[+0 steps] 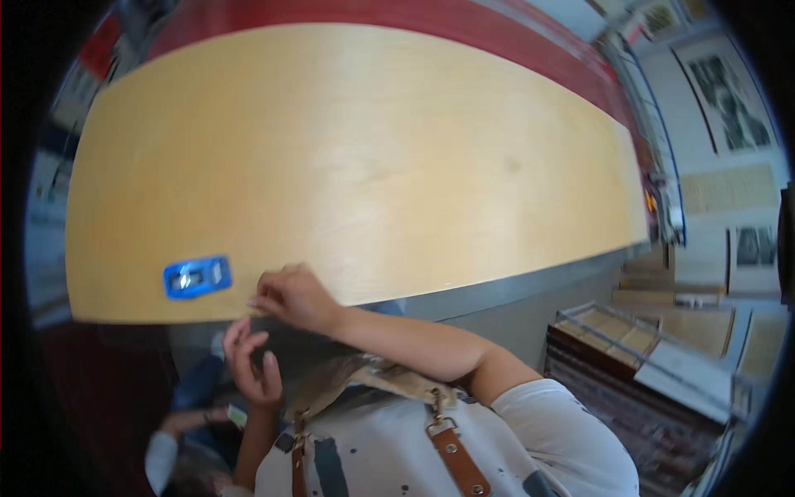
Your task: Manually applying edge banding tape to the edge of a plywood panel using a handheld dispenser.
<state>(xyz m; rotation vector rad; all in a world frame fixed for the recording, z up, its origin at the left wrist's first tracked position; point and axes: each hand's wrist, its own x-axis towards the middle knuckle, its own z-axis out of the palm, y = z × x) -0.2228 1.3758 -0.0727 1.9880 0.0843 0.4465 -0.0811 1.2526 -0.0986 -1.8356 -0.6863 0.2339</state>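
My right hand [296, 298] reaches over the near edge of the pale wooden board [431, 166]. Its fingers are curled and drawn together; whatever they pinch, if anything, is too small to make out. Just below, off the board's edge, my left hand [252, 364] is raised with its fingers bent and apart, holding nothing I can see. A small blue object [197, 277] with a shiny middle lies flat on the board, left of my right hand and not touching it. Its exact kind is unclear.
Red surface [414, 18] runs behind the board. Another person [186, 447] is at the lower left, a small pale green and white thing [237, 415] by their hand. Stacked frames and panels [646, 356] stand at the right, with pictures [729, 99] beyond.
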